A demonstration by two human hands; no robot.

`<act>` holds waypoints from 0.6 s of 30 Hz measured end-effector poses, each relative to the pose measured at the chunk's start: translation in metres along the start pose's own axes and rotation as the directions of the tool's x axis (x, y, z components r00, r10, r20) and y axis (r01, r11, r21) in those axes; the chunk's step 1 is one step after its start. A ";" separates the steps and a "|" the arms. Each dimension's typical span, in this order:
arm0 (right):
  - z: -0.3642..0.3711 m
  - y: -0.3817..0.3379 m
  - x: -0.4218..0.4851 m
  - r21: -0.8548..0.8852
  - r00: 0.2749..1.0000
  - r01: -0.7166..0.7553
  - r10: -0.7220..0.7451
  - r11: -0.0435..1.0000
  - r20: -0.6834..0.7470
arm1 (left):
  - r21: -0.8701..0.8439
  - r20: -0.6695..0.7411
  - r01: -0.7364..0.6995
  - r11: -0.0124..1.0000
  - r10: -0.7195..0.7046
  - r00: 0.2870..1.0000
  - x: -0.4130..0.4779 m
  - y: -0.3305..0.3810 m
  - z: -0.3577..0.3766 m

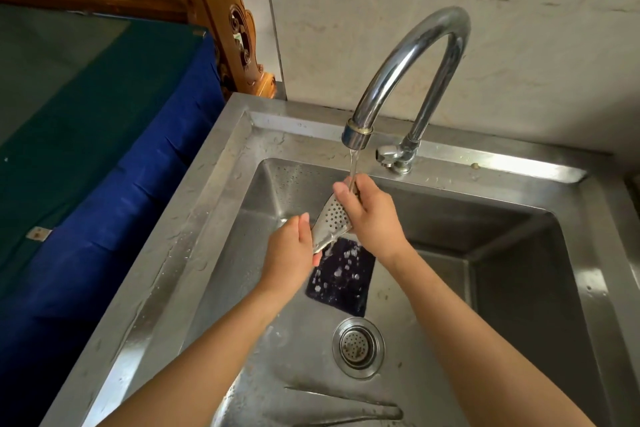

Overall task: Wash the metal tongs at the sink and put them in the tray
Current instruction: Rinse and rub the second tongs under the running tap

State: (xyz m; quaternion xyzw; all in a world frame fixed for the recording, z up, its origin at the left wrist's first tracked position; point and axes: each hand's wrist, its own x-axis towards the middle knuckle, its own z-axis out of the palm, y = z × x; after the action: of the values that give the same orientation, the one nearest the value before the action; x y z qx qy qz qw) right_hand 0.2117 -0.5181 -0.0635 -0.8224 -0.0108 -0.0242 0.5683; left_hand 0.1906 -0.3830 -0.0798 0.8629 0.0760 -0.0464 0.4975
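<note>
Head view: a steel sink [221, 163] fills the frame, its curved faucet [408, 55] running a thin stream [353, 163]. A dark sponge [341, 276] lies in the basin above the drain [358, 347]. Both hands hold the perforated metal tongs [334, 218] under the water, right hand [372, 215] gripping the upper end, left hand [291, 253] pinching the lower end.

Bare forearms [214, 350] (no sleeves showing), unadorned.
</note>
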 end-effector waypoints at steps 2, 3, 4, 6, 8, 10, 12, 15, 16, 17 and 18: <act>0.005 0.000 0.001 0.038 0.990 -0.010 0.015 0.999 -0.137 | -0.016 0.002 0.018 1.000 -0.018 1.000 0.001 0.002 0.001; 0.006 -0.001 0.000 0.030 0.991 0.017 -0.013 0.999 -0.131 | -0.012 0.002 0.019 1.000 -0.019 1.000 0.002 0.003 0.000; 0.004 -0.002 -0.002 0.013 0.997 0.052 -0.051 0.999 -0.056 | -0.004 0.002 0.017 1.000 -0.017 1.000 0.003 0.003 -0.002; 0.000 0.002 -0.004 -0.023 0.982 0.074 -0.069 0.997 0.178 | -0.003 -0.014 0.020 1.000 -0.020 1.000 0.004 0.001 -0.006; -0.004 0.001 -0.003 -0.038 0.967 0.054 -0.043 0.998 0.252 | -0.016 -0.021 0.020 1.000 -0.020 1.000 0.004 -0.001 -0.006; -0.001 -0.004 -0.002 -0.001 0.994 0.043 -0.043 0.999 0.102 | -0.017 -0.010 0.008 1.000 -0.008 1.000 0.001 0.000 -0.003; 0.005 -0.007 0.000 0.039 0.992 0.006 -0.001 0.999 -0.127 | -0.072 0.021 0.046 0.996 -0.045 0.999 -0.001 0.003 0.003; 0.013 -0.009 -0.002 0.066 0.957 -0.058 0.074 0.996 -0.280 | -0.067 0.019 0.038 0.997 -0.037 0.999 -0.002 0.003 0.005; 0.013 -0.009 -0.004 0.019 0.971 -0.061 0.064 0.998 -0.230 | -0.051 0.019 0.028 0.998 -0.027 0.999 -0.001 0.001 0.004; 0.011 -0.008 -0.006 -0.027 0.992 -0.051 0.048 0.998 -0.117 | -0.040 0.010 0.026 0.999 -0.025 1.000 -0.001 -0.001 0.002; 0.009 -0.007 -0.007 -0.069 0.999 -0.043 0.044 0.997 0.024 | -0.032 0.000 0.034 0.999 -0.034 0.999 -0.001 -0.002 0.001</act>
State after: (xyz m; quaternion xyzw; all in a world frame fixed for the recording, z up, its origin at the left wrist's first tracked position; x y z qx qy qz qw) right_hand 0.2043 -0.5069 -0.0608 -0.8417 0.0006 -0.0015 0.5400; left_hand 0.1891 -0.3823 -0.0820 0.8533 0.0915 -0.0532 0.5105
